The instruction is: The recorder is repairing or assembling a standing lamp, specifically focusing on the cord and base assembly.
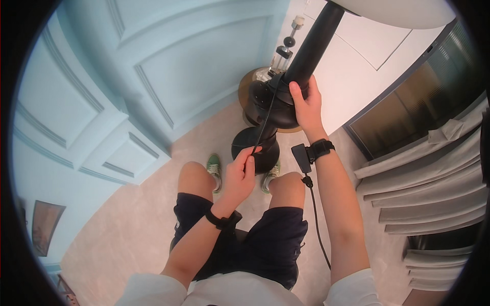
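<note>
A tall black stand leans up and away to the right in front of me, with a bulky rounded joint low on its tube. Its round black base rests on the floor between my feet. My right hand is closed around the tube just above the joint, thumb on the near side. Lower and to the left, my left hand pinches a thin black cord that runs taut up along the joint. A large pale rounded piece at the stand's top is cut off by the view's edge.
Behind the stand is a small round table with a glass-and-black ornament. Pale blue panelled walls rise at left. Grey curtains and a dark-framed glass panel are at right. A cable hangs from my right wrist's device.
</note>
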